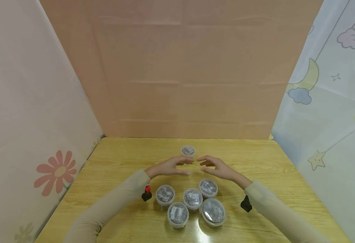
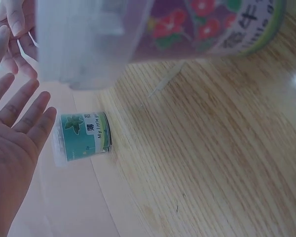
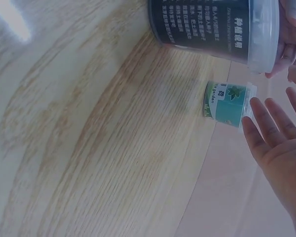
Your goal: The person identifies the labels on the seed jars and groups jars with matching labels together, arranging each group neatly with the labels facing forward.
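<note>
Both hands hover over the table's middle, fingertips facing each other with a small gap. My left hand (image 1: 172, 166) has loosely bent fingers and holds nothing; its palm shows in the left wrist view. Opposite it, my right hand (image 1: 218, 167) is likewise bare, fingers relaxed. Just beyond the fingertips stands a small lidded tub with a teal mint-leaf label (image 2: 86, 136). Nearer the body, below the hands, several clear-lidded tubs stand grouped, among them a tub (image 1: 208, 187) nearest the right hand and one with a purple, red-flowered label (image 2: 187, 29).
A larger round tub (image 1: 213, 212) stands at the group's front right, beside a tub (image 1: 178, 215) and another tub (image 1: 193, 199). At the left is one more tub (image 1: 165, 195). A brown backdrop (image 1: 183, 74) rises behind the wooden table (image 1: 119, 155); printed sheets hang at both sides.
</note>
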`<state>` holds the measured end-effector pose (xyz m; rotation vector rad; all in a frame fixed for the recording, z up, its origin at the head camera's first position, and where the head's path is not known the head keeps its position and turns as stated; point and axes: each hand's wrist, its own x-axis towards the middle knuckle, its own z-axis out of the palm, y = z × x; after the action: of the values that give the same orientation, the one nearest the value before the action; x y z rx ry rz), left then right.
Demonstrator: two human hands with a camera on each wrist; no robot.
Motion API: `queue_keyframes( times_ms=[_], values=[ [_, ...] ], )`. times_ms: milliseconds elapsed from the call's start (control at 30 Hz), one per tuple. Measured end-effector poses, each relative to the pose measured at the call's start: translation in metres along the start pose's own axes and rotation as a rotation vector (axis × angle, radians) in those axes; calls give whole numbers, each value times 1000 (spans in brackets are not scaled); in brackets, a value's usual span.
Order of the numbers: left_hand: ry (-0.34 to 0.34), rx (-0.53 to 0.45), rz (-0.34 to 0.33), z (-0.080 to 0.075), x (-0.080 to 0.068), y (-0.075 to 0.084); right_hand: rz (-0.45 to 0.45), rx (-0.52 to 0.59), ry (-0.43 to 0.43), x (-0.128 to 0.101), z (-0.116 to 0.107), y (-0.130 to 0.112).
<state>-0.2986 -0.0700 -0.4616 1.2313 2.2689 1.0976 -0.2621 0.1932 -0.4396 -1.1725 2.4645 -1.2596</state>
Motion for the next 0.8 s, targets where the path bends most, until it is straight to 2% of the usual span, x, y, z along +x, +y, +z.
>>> queue_keyframes(
  times_ms=[400, 800],
  values=[
    [-48, 39, 20, 1, -1, 6, -18, -41, -14, -6, 6, 31],
    [-96, 34, 75, 4, 2, 14, 18, -29, -36, -12, 7, 31]
  ],
)
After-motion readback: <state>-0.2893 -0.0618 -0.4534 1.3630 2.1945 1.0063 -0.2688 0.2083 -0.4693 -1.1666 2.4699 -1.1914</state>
